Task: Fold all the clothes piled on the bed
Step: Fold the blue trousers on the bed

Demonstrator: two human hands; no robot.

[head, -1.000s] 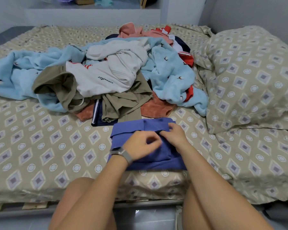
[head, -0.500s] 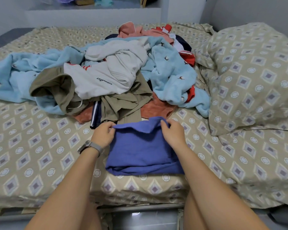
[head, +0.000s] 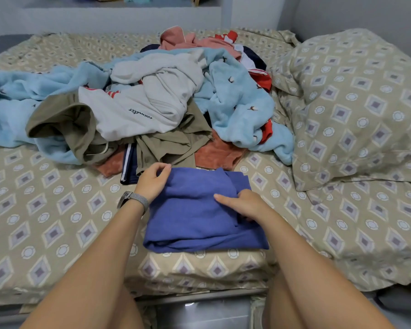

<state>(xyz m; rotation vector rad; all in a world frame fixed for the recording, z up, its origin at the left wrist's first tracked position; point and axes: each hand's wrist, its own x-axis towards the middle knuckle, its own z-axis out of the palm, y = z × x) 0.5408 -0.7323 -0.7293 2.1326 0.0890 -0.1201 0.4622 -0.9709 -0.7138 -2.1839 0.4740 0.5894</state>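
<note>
1. The left hand (head: 153, 180), with a watch (head: 131, 200) on its wrist, pinches the far left corner of a blue garment (head: 195, 217) between thumb and curled fingers.
2. The right hand (head: 243, 205) lies on the right part of the same garment. Its thumb points left across the cloth, and its fingers curl down into a fold on the right side, gripping the fabric there.
3. The blue garment lies partly folded at the near edge of the bed (head: 45, 210), between the two forearms. A loose flap sticks out at its far right corner.
4. Just beyond it sits the pile of unfolded clothes (head: 152, 110). The nearest pieces are an olive garment (head: 171, 143), a rust-coloured one (head: 216, 155) and a navy one with white stripes (head: 128, 167); the olive one touches the far edge of the blue garment.
5. Higher in the pile lie a white top with dark lettering (head: 138, 110) and a light blue fleece blanket (head: 242, 105) spreading left and right. Pink (head: 176, 38) and red (head: 261, 79) items show at the back.
6. A pillow (head: 356, 103), patterned like the sheet, lies at the right, touching the blanket.
</note>
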